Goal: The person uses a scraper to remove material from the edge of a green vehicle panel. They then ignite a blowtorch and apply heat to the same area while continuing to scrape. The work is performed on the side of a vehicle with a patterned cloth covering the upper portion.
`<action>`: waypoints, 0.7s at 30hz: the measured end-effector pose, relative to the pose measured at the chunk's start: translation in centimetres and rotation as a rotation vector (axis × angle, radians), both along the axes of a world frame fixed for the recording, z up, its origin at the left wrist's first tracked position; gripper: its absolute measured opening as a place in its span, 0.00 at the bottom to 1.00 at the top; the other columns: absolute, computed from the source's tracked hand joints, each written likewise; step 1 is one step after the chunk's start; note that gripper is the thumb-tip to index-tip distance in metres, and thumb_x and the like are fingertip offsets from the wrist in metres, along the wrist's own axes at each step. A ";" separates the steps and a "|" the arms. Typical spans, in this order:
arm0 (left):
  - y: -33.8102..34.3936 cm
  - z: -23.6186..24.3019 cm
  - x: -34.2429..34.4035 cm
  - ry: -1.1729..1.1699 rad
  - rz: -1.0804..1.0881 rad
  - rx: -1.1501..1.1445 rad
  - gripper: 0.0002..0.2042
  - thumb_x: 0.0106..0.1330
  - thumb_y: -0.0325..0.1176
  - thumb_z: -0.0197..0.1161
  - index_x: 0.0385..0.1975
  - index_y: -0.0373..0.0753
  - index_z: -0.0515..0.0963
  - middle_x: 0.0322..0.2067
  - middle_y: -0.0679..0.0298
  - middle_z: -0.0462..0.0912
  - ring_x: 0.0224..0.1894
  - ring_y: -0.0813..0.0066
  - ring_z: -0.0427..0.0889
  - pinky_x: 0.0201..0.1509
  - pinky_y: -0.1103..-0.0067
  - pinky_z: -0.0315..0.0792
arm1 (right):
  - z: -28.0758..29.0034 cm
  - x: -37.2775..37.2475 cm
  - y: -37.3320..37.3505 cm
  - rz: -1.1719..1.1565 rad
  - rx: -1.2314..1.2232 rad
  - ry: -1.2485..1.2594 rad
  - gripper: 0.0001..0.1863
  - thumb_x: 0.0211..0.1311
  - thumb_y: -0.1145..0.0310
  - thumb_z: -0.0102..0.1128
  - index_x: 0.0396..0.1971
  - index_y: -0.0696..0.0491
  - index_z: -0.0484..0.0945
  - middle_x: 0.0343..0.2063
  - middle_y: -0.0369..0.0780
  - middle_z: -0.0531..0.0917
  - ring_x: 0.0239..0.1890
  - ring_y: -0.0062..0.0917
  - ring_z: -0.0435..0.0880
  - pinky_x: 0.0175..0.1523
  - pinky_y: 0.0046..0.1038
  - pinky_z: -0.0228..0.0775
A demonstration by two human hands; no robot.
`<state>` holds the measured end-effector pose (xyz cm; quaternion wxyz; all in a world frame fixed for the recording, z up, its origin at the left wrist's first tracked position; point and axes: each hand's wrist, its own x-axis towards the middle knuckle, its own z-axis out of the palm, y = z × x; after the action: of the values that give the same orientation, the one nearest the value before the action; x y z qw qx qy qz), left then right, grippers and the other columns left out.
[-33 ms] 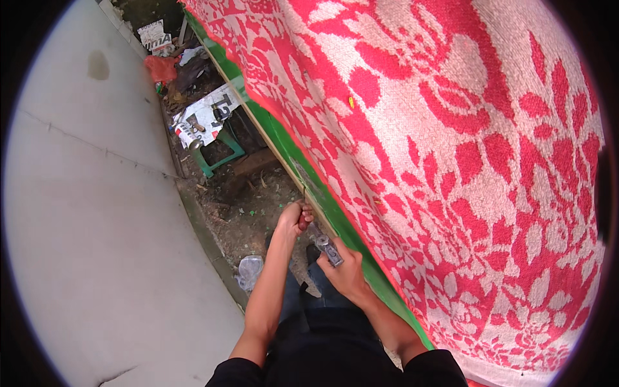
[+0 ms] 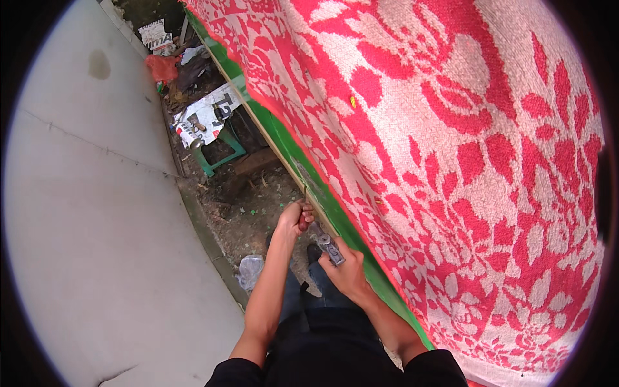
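My left hand (image 2: pixel 297 215) is closed round a thin-shafted tool (image 2: pixel 304 226) with a reddish handle. Its narrow shaft points up past my fingers against the wooden edge strip (image 2: pixel 289 169); whether it is a screwdriver or a chisel I cannot make out. Just right of it and nearer to me, my right hand (image 2: pixel 348 269) grips a hammer (image 2: pixel 330 249). The grey metal hammer head lies close below the left fist, and most of the handle is hidden. Beyond the strip runs a green surface (image 2: pixel 322 193), partly covered by a red and pale floral cloth (image 2: pixel 445 168).
A pale wall (image 2: pixel 97 213) bounds the left. Ahead stands a green stool (image 2: pixel 209 166) topped by printed sheeting (image 2: pixel 207 116) with small tools on it. An orange-red bag (image 2: pixel 162 68) and other litter lie farther off; a clear plastic bag (image 2: pixel 249 271) lies on the dirt floor.
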<state>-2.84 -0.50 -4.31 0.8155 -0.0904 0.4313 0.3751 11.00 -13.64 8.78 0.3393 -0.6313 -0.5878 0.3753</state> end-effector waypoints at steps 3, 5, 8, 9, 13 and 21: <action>-0.2 0.8 -1.1 -0.058 -0.007 0.035 0.08 0.68 0.18 0.43 0.43 0.37 0.64 0.20 0.71 0.63 0.17 0.87 0.60 0.15 0.86 0.56 | -0.1 0.0 0.2 0.005 -0.024 0.027 0.17 0.53 0.71 0.69 0.39 0.59 0.73 0.20 0.48 0.78 0.23 0.41 0.83 0.28 0.37 0.71; 0.1 1.2 -1.5 -0.073 -0.018 0.061 0.09 0.68 0.18 0.43 0.43 0.37 0.65 0.21 0.71 0.63 0.17 0.87 0.60 0.15 0.86 0.56 | 0.0 -0.1 0.6 0.018 -0.026 0.041 0.16 0.53 0.71 0.68 0.38 0.59 0.73 0.19 0.48 0.77 0.22 0.40 0.82 0.28 0.37 0.71; 0.2 1.0 -1.7 -0.083 -0.041 0.071 0.09 0.68 0.17 0.44 0.44 0.38 0.65 0.21 0.71 0.63 0.17 0.87 0.60 0.15 0.87 0.56 | 0.1 -0.4 0.6 0.029 -0.017 0.053 0.15 0.53 0.72 0.67 0.38 0.59 0.72 0.19 0.48 0.76 0.21 0.39 0.81 0.28 0.36 0.70; 0.2 1.2 -1.6 -0.086 -0.042 0.070 0.10 0.67 0.17 0.44 0.43 0.38 0.64 0.20 0.71 0.63 0.17 0.86 0.60 0.15 0.86 0.56 | 0.2 -0.5 0.6 0.030 -0.012 0.055 0.14 0.54 0.72 0.67 0.37 0.59 0.72 0.19 0.48 0.76 0.22 0.39 0.81 0.29 0.36 0.70; 0.0 1.5 -1.4 -0.110 -0.033 0.068 0.11 0.65 0.15 0.44 0.42 0.39 0.63 0.20 0.72 0.63 0.17 0.85 0.61 0.15 0.84 0.57 | 0.5 -0.4 0.6 0.051 -0.023 0.069 0.14 0.54 0.72 0.66 0.37 0.59 0.72 0.20 0.47 0.76 0.22 0.39 0.79 0.29 0.36 0.70; -0.1 2.3 -0.9 -0.116 -0.020 0.057 0.10 0.65 0.15 0.43 0.41 0.40 0.62 0.20 0.72 0.63 0.17 0.85 0.61 0.15 0.85 0.57 | 0.7 -0.2 0.6 0.033 -0.034 0.088 0.11 0.54 0.73 0.65 0.34 0.58 0.72 0.18 0.46 0.75 0.20 0.39 0.78 0.28 0.35 0.69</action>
<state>-3.76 -0.61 -2.05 0.8452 -0.0846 0.3732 0.3732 10.80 -13.00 9.46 0.3480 -0.6100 -0.5761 0.4183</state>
